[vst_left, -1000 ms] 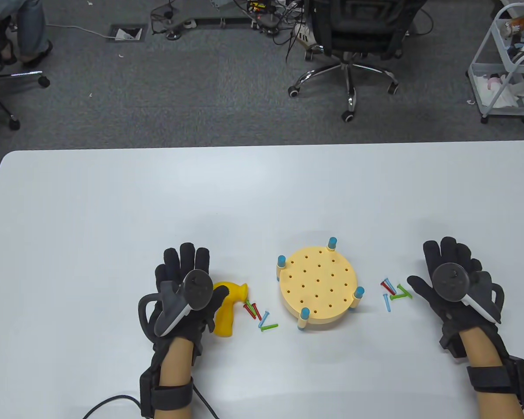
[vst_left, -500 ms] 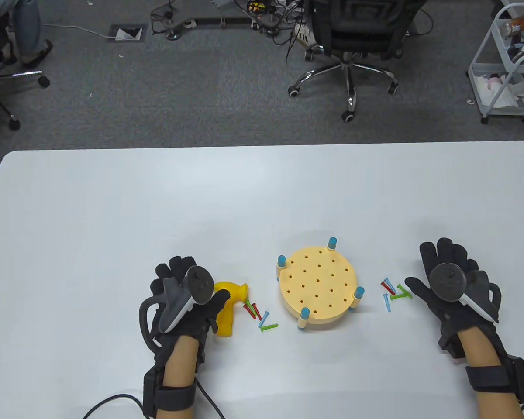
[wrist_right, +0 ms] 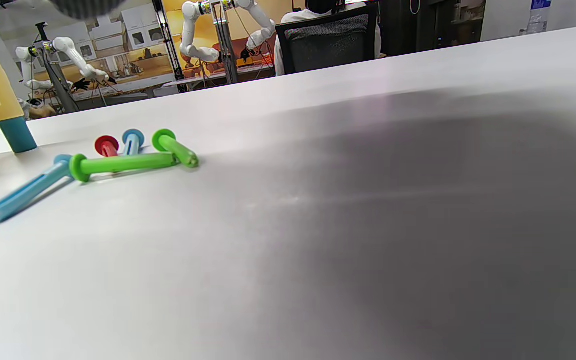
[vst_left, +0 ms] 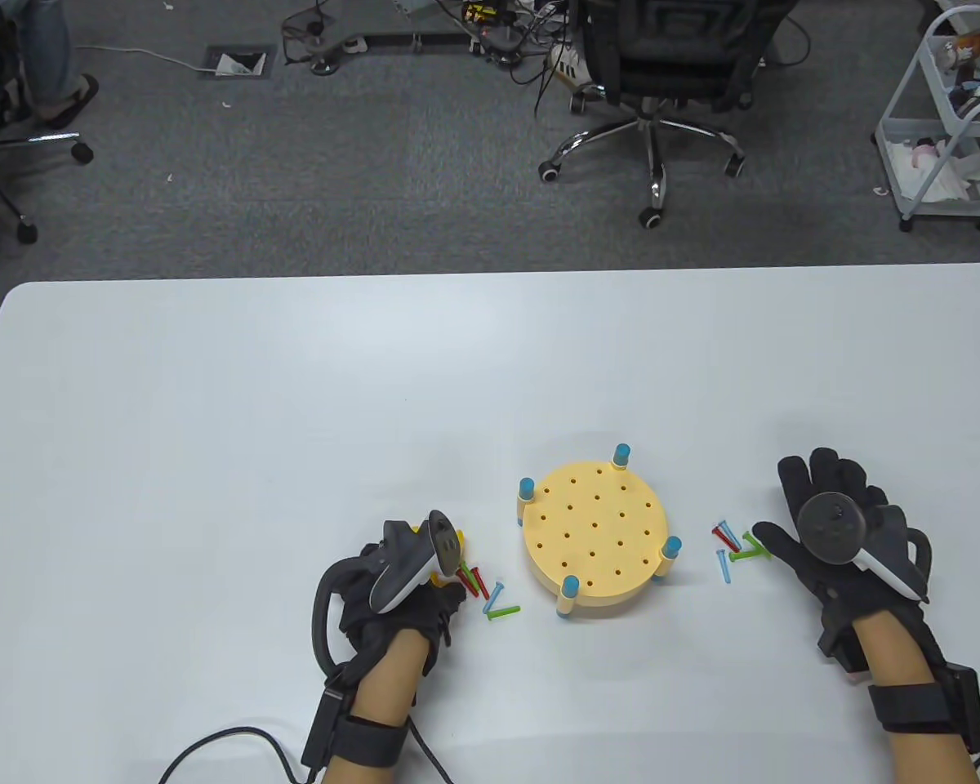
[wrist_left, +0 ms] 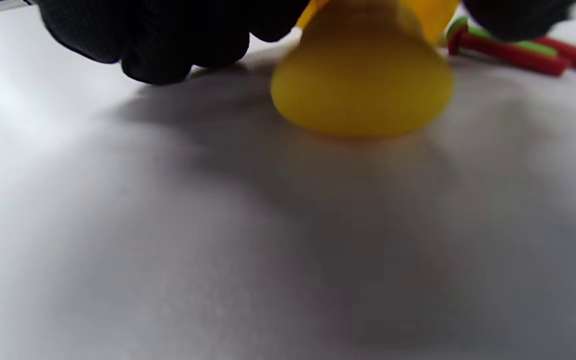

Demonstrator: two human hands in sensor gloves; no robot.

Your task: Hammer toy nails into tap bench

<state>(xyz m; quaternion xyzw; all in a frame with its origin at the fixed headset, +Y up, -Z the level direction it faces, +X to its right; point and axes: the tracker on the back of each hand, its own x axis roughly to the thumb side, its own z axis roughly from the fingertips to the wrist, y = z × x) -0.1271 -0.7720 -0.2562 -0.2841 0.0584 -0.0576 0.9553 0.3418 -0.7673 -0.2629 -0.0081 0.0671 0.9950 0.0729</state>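
The left hand (vst_left: 400, 592) is down over the yellow toy hammer (wrist_left: 363, 75), fingers curled around it in the left wrist view, dark fingertips either side of the yellow handle, whose butt end sits on or just above the white table (vst_left: 212, 392), too blurred to say which. In the table view only a sliver of yellow shows past the tracker. Just off that hand's inner side lies a small heap of red, green and blue nails (vst_left: 483, 590), and beyond those, further inward, the round yellow tap bench (vst_left: 592, 535) stands on its blue-capped legs, every hole in its top unfilled. The right hand (vst_left: 841, 539) rests flat on the table, fingers straight and spread, holding nothing; a second cluster of nails (vst_left: 737, 545) lies right at its thumb tip, between it and the bench. So the bench sits between both hands, the hammer hand slightly nearer. My read: the right hand is best placed to pick a nail and stand it in a hole before any tapping starts.
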